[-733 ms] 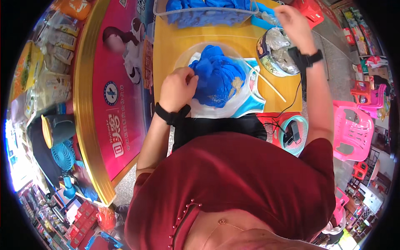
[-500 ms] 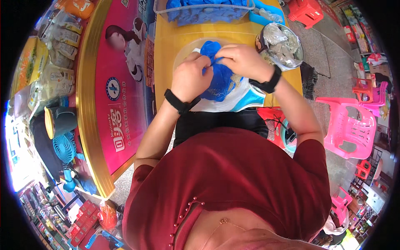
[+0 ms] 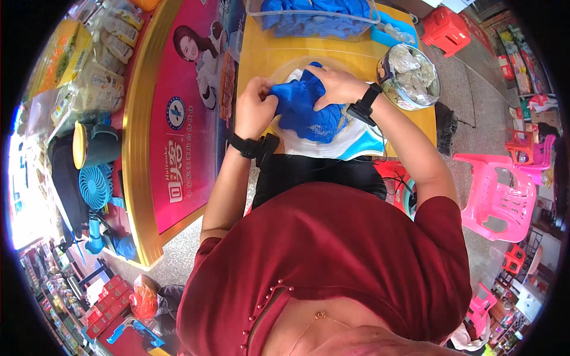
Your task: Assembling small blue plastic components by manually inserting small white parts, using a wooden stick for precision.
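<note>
As the left hand (image 3: 255, 111) pinches the blue cloth (image 3: 310, 117) at its edge, the right hand (image 3: 343, 88) spreads over its top, seemingly steadying it; bunched, it sits in the clear bowl (image 3: 285, 69) by the near edge of the desk (image 3: 256, 59).

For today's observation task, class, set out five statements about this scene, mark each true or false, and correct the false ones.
1. The right hand touches the blue material. True.
2. The left hand wears no wristband. False: a black one circles that wrist.
3. The round tub stands to the right of the blue material. True.
4. The clear rectangular bin holds yellow pieces. False: the pieces in it are blue.
5. The pink plastic armchair stands on the person's left. False: it is on the right.
</note>
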`<action>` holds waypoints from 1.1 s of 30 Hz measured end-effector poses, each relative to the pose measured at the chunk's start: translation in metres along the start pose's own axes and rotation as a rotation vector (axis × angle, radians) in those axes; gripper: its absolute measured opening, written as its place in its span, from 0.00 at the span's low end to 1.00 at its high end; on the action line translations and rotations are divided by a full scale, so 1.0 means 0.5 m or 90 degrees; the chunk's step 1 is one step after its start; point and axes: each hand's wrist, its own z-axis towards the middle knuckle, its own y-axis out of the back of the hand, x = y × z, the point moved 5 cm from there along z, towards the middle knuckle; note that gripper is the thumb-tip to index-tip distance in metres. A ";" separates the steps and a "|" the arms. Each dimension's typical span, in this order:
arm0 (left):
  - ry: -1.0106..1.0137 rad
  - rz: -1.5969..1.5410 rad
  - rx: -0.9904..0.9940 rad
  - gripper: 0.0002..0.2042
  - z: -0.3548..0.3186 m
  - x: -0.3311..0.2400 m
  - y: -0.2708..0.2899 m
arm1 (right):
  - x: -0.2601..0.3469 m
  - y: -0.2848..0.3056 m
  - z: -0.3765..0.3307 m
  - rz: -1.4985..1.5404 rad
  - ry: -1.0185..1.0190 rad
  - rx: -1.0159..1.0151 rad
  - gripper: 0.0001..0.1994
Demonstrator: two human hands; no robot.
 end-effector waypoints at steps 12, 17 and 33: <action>0.004 -0.009 0.052 0.11 0.010 0.042 0.002 | 0.055 0.004 0.026 -0.124 0.110 0.082 0.37; 0.075 -0.139 0.040 0.11 -0.002 0.046 0.018 | 0.024 0.009 0.028 -0.073 0.084 0.118 0.26; -0.228 0.166 -0.001 0.21 -0.019 -0.124 0.030 | 0.054 0.120 -0.081 -0.005 0.187 -0.285 0.16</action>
